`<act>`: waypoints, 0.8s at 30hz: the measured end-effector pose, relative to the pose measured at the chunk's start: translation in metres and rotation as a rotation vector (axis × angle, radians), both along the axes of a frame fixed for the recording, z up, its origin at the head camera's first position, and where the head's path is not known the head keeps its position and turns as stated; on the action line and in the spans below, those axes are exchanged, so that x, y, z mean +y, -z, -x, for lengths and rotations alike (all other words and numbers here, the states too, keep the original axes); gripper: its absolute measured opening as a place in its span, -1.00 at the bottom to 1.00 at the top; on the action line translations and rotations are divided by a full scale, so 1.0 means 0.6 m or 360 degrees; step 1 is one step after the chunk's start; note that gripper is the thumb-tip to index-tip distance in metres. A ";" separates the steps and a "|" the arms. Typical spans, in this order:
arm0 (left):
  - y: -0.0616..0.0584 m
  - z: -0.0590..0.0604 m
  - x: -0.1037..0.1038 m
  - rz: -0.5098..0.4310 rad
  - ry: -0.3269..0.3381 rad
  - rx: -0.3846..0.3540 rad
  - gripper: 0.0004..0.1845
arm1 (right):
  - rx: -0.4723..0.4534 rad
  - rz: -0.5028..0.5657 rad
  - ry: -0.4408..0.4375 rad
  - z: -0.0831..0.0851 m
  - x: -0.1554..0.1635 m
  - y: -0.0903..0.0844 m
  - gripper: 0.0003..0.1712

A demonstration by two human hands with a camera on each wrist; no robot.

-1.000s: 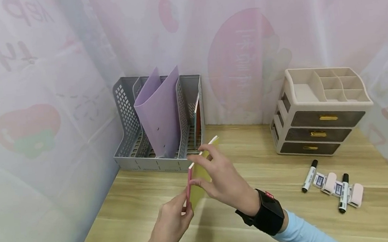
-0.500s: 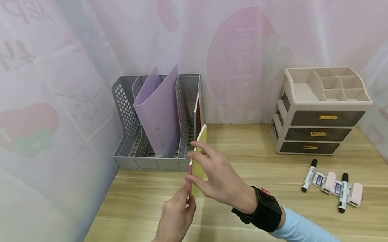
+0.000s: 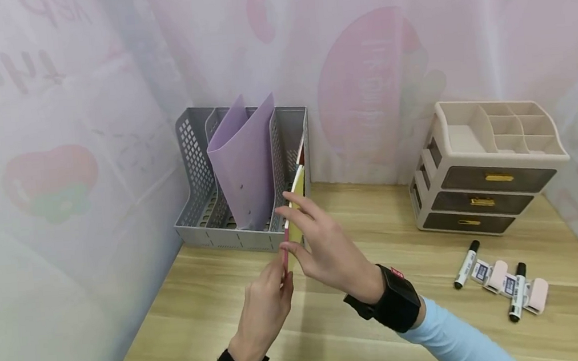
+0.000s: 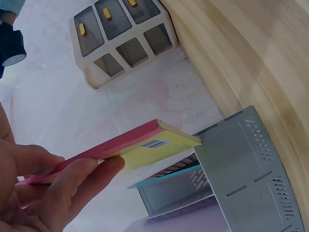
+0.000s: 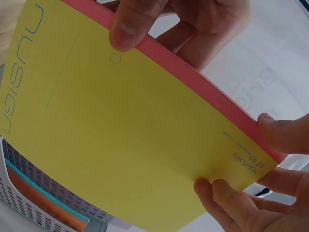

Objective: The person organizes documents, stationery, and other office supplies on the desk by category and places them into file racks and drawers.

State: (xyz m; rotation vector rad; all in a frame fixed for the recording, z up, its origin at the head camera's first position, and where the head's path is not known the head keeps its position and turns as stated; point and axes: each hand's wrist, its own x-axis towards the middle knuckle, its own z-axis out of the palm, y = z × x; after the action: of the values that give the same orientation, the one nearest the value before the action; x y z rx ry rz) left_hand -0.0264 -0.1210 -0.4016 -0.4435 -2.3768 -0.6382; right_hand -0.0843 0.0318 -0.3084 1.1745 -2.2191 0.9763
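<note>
A yellow notebook [image 3: 296,231] with a pink spine is held on edge, its far end overlapping the right compartment of the grey file rack [image 3: 216,238] in the head view. My left hand [image 3: 261,309] pinches the near end along the spine. My right hand [image 3: 331,251] holds it higher up, thumb by the spine and fingers along the upper edge. In the left wrist view a corner of the notebook [image 4: 145,150] overlaps the rack front [image 4: 241,169]. Printing shows on the yellow cover [image 5: 120,121] in the right wrist view.
A purple folder [image 3: 247,178] stands in the rack's middle compartment. A thin teal-edged book [image 5: 46,198] leans in the right one. Beyond the right hand are a beige drawer unit [image 3: 483,158], two markers [image 3: 467,265] and two small pink-and-white items [image 3: 496,276].
Both hands have moved the notebook forward and up, bringing its far end over the rack's right compartment. The head view has shifted slightly.
</note>
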 end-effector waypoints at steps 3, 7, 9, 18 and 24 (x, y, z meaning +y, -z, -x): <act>-0.007 0.006 0.000 0.0009 -0.0007 0.0006 -0.66 | -0.0024 -0.0004 -0.0007 0.008 -0.001 -0.007 -0.42; -0.016 0.009 -0.002 0.0025 0.0003 0.0029 -0.68 | -0.0032 -0.0026 -0.0012 0.015 -0.002 -0.017 -0.42; -0.021 0.011 -0.003 0.0035 0.0011 0.0048 -0.66 | -0.0023 -0.0034 -0.0012 0.018 -0.003 -0.022 -0.43; -0.037 0.035 -0.007 0.0047 -0.0038 0.0111 -0.66 | -0.0050 -0.0044 -0.0025 0.039 -0.009 -0.043 -0.43; -0.045 0.058 -0.007 0.0006 -0.0075 0.0031 -0.70 | -0.0069 -0.0058 -0.0017 0.062 -0.012 -0.050 -0.44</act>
State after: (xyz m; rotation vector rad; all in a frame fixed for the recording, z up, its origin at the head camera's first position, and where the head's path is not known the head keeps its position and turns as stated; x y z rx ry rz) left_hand -0.0611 -0.1254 -0.3743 -0.3921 -2.3635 -0.6053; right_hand -0.1213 0.0244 -0.2784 1.1929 -2.2757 0.9786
